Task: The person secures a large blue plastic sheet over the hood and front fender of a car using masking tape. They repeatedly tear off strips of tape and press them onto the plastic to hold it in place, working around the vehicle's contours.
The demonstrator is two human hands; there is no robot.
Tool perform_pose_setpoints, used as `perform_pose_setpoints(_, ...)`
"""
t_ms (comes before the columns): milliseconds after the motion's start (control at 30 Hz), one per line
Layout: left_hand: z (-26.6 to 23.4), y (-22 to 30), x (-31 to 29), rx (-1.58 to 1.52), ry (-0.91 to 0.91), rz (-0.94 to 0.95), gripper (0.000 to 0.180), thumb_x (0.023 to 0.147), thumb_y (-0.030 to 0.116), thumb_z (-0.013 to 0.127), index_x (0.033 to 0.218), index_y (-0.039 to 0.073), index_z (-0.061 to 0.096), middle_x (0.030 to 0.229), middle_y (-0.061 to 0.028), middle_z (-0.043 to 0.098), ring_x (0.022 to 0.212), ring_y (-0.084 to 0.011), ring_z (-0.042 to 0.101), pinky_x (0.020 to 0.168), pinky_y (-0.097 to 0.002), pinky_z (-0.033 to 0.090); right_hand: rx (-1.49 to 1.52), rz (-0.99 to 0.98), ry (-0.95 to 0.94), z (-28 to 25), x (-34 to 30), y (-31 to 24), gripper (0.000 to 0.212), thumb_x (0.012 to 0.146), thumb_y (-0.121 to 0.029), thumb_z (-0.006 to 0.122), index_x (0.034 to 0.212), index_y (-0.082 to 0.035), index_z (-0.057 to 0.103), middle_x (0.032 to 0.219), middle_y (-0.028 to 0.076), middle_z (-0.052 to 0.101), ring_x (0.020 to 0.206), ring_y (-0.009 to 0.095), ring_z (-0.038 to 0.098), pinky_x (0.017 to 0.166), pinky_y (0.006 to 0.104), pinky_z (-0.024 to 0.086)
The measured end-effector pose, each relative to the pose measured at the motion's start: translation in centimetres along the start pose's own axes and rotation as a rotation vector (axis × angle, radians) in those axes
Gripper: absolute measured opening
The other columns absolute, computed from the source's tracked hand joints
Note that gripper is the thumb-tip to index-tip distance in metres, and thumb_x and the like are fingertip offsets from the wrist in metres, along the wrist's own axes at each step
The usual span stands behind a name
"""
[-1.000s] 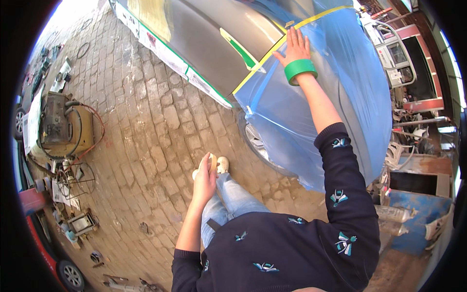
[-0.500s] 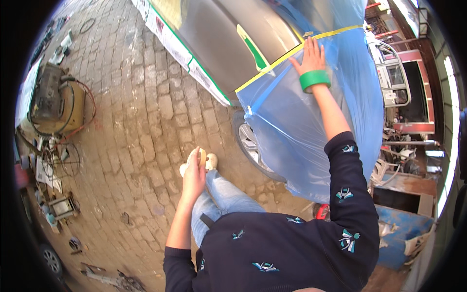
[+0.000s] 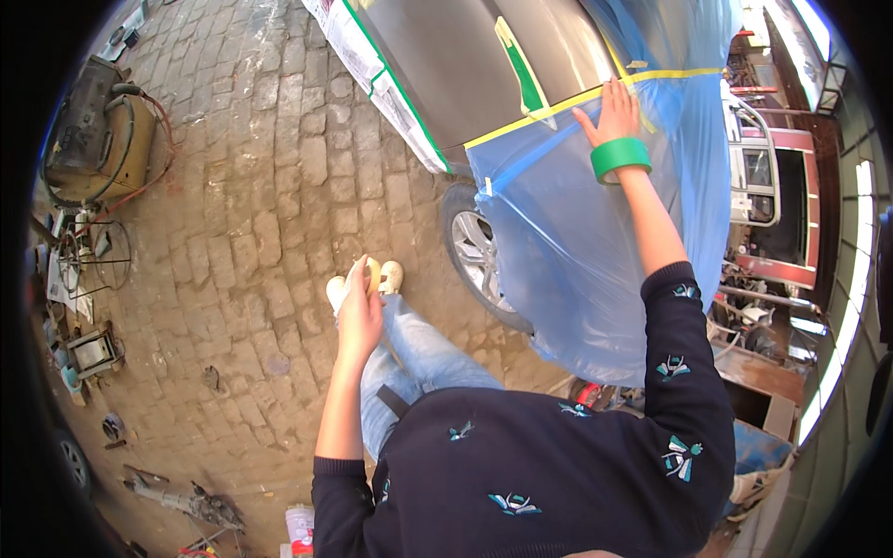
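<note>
Brick paving (image 3: 233,270) below — left hand (image 3: 359,309) grips half-hidden yellow roll (image 3: 375,275), right hand (image 3: 615,116) spread over film (image 3: 586,251).

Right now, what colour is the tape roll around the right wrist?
The tape roll is green; it shows best in the head view.

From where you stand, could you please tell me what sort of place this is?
Most likely a vehicle body or paint workshop: a grey car is partly masked with blue plastic sheeting and yellow tape, and a machine with hoses stands off to the left.

Shoes (image 3: 393,277), wheel (image 3: 473,244) on paved floor (image 3: 244,244)
</note>
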State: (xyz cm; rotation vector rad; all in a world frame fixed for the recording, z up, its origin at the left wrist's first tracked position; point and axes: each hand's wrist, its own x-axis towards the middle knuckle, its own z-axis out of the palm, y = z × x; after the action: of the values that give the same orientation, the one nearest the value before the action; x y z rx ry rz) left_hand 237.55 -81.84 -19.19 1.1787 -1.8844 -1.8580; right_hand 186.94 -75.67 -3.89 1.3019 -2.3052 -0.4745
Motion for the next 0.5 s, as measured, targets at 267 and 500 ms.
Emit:
perform_pose_setpoints(267, 0.0, -7.0, -0.7, 0.006, 0.02, -0.127, 0.06, 0.091, -0.007, 0.046, 0.147, 0.008, 0.034, 0.105, -0.017, 0.067, 0.076, -0.0256, 0.066, 0.074, -0.0356, 0.052, 0.014, -0.064, 0.175, 0.6, 0.4, 1.6, 0.103, 0.083, -0.065, 0.059, 0.149, 0.007, 0.026, 0.157, 0.024, 0.024, 0.148, 0.036, 0.019, 0.12, 0.0464, 0.016)
perform_pose_setpoints(500, 2.6, -10.8, -0.7, -0.139, 0.028, -0.227, 0.055, 0.094, -0.007, 0.042, 0.147, 0.007, 0.035, 0.112, -0.0138, 0.069, 0.074, -0.0193, 0.063, 0.073, -0.0321, 0.052, -0.016, -0.111, 0.047, 0.4, -1.8, -1.7, 0.1, 0.084, -0.063, 0.06, 0.148, 0.007, 0.028, 0.156, 0.024, 0.028, 0.147, 0.035, 0.023, 0.12, 0.0474, 0.016)
